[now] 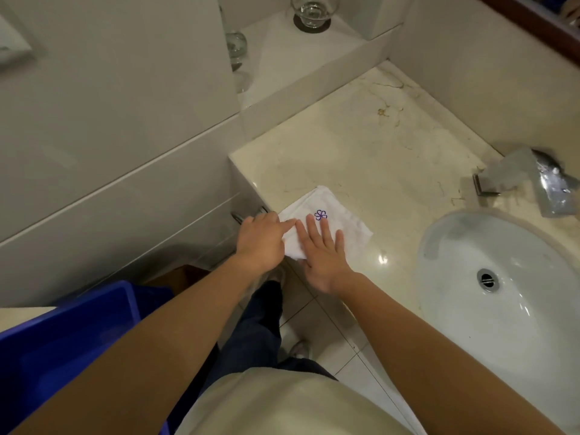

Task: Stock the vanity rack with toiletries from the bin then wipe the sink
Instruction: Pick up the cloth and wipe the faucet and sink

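Two bare hands are on a small white folded cloth with a purple flower sewn on it [347,218]. The cloth lies at the front left corner of the pale marble counter [361,146], well apart from the white oval sink bowl [455,265] on the right.

The right hand [323,257] lies flat on top of the cloth. Its fingers are straight and spread apart, likely to hold the cloth down and smooth it. The left hand [260,243] is at the cloth's left edge, right by the counter's corner. Its pointing finger lies straight on the cloth. The other fingers are tucked under, and I cannot tell if they pinch the edge.

I think the cloth is being made ready for wiping. The bowl has greyish patches inside, maybe marks, maybe only shine.

A shiny metal tap [518,177] stands behind the bowl. A big blue plastic bin [62,340] sits low on the left, near the left arm. What is in it cannot be seen, and no rack shows here.
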The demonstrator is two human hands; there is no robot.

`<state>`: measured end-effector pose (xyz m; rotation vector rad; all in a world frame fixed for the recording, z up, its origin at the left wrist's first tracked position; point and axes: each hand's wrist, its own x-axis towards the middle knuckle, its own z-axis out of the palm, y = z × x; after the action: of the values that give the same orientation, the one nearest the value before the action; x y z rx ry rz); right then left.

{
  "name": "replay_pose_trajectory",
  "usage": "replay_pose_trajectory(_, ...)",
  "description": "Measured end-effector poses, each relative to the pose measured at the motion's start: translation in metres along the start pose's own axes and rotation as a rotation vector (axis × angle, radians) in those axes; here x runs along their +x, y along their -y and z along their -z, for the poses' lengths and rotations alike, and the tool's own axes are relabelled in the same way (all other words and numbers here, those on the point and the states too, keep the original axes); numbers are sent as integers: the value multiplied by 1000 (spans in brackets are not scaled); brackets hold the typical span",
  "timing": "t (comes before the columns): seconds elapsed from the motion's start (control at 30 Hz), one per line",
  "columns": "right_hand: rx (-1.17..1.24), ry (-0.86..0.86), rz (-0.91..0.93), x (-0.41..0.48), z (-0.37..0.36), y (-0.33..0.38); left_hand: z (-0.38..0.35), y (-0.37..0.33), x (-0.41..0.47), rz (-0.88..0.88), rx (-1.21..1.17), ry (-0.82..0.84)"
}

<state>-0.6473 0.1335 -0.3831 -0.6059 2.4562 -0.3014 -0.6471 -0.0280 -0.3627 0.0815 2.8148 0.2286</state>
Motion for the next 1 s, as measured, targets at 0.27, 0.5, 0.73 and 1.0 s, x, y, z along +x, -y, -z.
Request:
replay_pose_trajectory(0.27,3,-7,-31,74,34,23,30,45,59,24,73,-29)
replay_pose_trajectory(0.5,35,-81,-33,141,70,26,55,68,121,100,21,-12)
replay_pose_trajectory(0.73,4,-131,-35,183,108,3,65,59,171,180,-242,-98)
replay_pose_trajectory(1.0,10,-196,-71,202,128,-24,63,46,207,75,-135,-163)
